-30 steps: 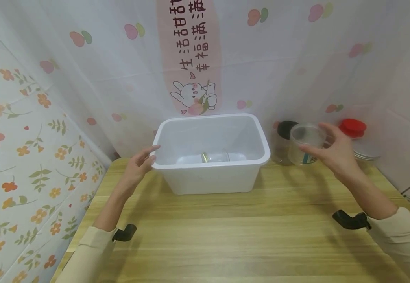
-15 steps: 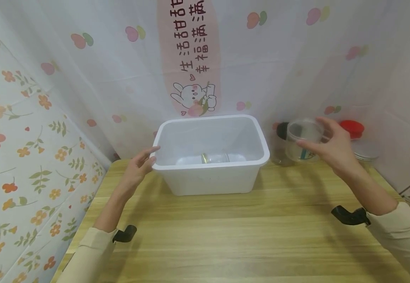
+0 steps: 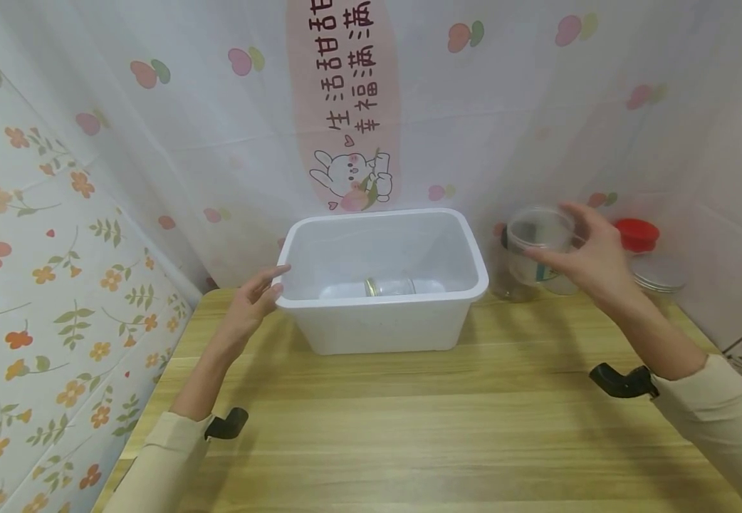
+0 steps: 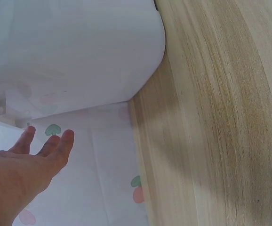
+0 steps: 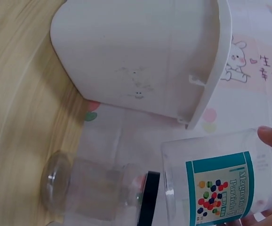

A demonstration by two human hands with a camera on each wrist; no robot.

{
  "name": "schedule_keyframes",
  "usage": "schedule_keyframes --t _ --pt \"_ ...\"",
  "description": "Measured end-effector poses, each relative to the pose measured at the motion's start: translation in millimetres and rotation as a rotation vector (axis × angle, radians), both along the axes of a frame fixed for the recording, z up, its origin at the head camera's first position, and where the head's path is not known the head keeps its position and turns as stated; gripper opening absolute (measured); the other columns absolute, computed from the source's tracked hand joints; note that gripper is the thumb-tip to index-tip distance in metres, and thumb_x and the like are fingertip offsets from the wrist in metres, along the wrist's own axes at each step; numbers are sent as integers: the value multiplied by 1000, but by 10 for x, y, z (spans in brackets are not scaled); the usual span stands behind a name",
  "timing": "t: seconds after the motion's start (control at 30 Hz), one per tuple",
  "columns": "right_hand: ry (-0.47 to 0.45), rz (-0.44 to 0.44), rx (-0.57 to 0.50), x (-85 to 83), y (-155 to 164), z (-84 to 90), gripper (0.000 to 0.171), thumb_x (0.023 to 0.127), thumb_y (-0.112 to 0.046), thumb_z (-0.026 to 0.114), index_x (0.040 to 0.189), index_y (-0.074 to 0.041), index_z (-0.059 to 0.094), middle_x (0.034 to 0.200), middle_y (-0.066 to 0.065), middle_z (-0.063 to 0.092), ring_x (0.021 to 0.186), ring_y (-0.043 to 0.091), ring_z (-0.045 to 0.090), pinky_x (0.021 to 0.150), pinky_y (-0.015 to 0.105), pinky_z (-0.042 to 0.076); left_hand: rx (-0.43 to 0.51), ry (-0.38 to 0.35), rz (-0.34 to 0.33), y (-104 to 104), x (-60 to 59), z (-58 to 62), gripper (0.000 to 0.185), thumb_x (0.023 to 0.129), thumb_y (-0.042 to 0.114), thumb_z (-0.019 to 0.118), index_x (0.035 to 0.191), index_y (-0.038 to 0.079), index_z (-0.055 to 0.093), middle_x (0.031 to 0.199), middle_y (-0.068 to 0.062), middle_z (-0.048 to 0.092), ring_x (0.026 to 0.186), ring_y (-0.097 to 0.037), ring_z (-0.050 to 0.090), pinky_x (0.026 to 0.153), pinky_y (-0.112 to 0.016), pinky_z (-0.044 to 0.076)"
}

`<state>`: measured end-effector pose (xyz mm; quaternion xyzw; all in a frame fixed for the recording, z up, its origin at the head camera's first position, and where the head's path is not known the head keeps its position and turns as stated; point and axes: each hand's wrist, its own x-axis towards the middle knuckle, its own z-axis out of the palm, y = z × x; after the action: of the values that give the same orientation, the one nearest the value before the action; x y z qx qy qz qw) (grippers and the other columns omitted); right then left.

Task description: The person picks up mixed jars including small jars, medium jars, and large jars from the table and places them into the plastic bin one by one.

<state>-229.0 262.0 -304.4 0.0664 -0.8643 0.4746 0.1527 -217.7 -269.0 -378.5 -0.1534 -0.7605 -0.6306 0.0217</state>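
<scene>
Right hand (image 3: 592, 260) grips a clear jar (image 3: 537, 246), partly hiding it; left hand (image 3: 252, 299), fingers spread, touches the white bin (image 3: 384, 324).

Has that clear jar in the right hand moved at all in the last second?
Yes. The clear jar in the right hand has risen and drifted left, toward the white bin.

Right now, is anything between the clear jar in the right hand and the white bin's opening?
Nothing visible. The right hand holds the clear jar in the air just right of the white bin, whose near right rim is bare; a small jar lies inside.
</scene>
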Motion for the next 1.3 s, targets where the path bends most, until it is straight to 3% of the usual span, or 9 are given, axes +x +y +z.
schedule_keyframes --t 0.07,0.13,0.47,0.9,1.3 --pt "29 6 3 -15 -35 11 91 82 -20 88 156 -7 36 147 17 45 128 41 45 105 50 42 3 -1 1 0 -1 -2 45 108 20 53 150 6 48 155 -10 40 139 -35 41 103 -35 46" --pt "47 16 6 -29 -63 17 90 82 -18 89 155 -7 37 145 17 47 127 40 45 104 48 43 6 -1 1 -1 -3 -6 45 108 20 53 150 6 48 156 -11 40 138 -36 41 103 -34 46" --pt "48 34 22 -63 -159 75 93 81 -19 89 157 -7 36 147 20 45 129 44 45 105 60 41 10 -5 7 6 0 0 45 108 20 53 150 4 47 156 -12 40 137 -36 43 102 -36 47" --pt "50 55 15 -82 -250 152 93 81 -19 90 156 -8 37 148 21 46 131 44 45 105 60 41 22 -3 -9 -5 -10 -19 44 109 17 50 150 3 46 156 -15 40 137 -39 42 103 -35 46" --pt "115 45 107 -134 -401 273 95 78 -18 91 155 -5 38 147 23 45 129 45 45 102 63 41 34 -15 -10 -1 -10 -16 44 109 19 52 151 6 47 155 -15 40 135 -40 43 101 -32 48"
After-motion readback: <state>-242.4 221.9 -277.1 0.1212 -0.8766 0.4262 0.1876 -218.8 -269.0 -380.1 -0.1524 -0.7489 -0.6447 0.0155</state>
